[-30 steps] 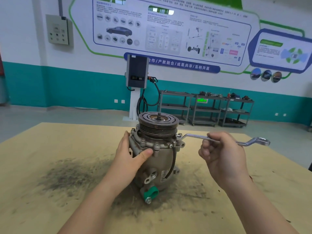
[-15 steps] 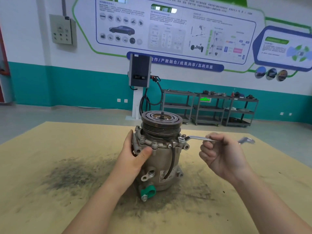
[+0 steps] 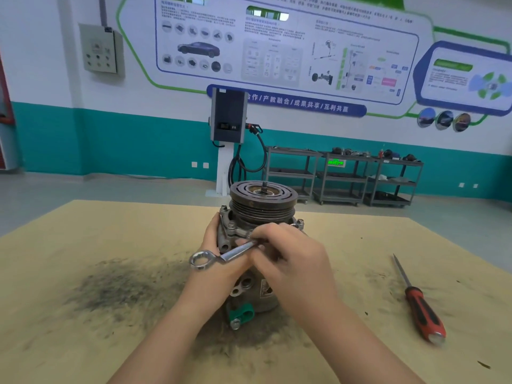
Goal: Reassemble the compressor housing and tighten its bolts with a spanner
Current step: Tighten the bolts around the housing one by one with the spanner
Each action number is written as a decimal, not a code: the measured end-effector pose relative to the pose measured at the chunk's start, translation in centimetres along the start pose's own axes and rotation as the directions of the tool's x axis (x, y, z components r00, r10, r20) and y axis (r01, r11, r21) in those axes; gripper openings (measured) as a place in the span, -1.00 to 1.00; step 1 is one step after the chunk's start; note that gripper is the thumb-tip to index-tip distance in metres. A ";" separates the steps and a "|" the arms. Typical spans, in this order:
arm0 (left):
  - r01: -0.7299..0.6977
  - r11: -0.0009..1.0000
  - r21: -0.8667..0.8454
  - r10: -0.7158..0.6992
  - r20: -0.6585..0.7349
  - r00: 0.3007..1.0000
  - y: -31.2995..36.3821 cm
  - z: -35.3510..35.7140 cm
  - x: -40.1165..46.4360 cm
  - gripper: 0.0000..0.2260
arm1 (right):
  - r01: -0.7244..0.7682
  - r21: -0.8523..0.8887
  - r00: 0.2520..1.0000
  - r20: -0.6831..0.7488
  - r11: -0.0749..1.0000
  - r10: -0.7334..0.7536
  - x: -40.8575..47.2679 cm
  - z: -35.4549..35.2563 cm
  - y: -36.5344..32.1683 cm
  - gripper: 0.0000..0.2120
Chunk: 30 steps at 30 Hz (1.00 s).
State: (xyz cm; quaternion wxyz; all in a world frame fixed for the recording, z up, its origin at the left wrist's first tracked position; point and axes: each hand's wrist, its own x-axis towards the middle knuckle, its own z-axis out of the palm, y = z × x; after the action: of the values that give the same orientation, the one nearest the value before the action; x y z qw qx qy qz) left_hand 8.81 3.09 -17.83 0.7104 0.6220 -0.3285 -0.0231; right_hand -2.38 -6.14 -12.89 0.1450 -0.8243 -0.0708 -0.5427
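I see the grey metal compressor housing (image 3: 257, 289) upright on my tan desk (image 3: 83, 342), left hand (image 3: 221, 261) curled round its side, right hand (image 3: 288, 256) fingers pinching the silver ring spanner (image 3: 221, 254), probably on a front bolt, red-handled screwdriver (image 3: 422, 309) well right.

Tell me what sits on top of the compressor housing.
A dark grooved pulley crowns the compressor housing, with a threaded shaft stub at its centre. The right hand and spanner cover the front flange bolts.
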 end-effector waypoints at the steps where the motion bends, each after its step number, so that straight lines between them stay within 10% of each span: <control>1: 0.001 1.000 -0.017 -0.001 0.003 1.000 0.0 0.0 0.0 -0.33 | 0.033 -0.027 0.999 -0.039 0.999 -0.034 -0.1 0.1 0.0 -0.82; 5: 0.000 0.998 0.057 0.004 -0.056 0.998 0.2 -0.1 -0.4 -0.27 | 0.143 0.077 0.963 -0.239 0.987 -0.121 -0.5 -0.9 0.6 -0.73; 9: 0.033 0.995 0.089 -0.025 -0.087 0.996 1.1 0.0 -1.0 -0.31 | -0.142 0.555 0.833 -0.381 0.820 0.402 0.1 -2.6 0.8 -0.81; 15: 0.033 0.996 0.086 -0.022 -0.115 0.993 1.2 0.7 -1.6 -0.04 | -0.360 0.868 0.507 -0.126 0.342 0.853 0.5 -3.6 3.5 -0.73; 23: 0.065 0.995 0.078 -0.054 -0.135 0.989 1.1 1.1 -2.0 0.06 | -0.428 0.902 0.458 0.265 -0.051 0.849 0.8 -3.8 5.9 -0.78; 30: 0.071 0.981 0.179 -0.048 -0.134 0.990 1.0 0.7 -1.7 0.01 | -0.375 0.907 0.509 0.027 0.193 0.860 -0.2 -2.7 5.4 -0.59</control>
State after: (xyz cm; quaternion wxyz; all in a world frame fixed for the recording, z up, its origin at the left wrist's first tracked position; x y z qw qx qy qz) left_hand 6.76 3.40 -17.70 0.6688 0.6945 -0.2640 0.0262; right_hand -3.38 -12.07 -12.91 0.7437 -0.4229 0.0781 -0.5118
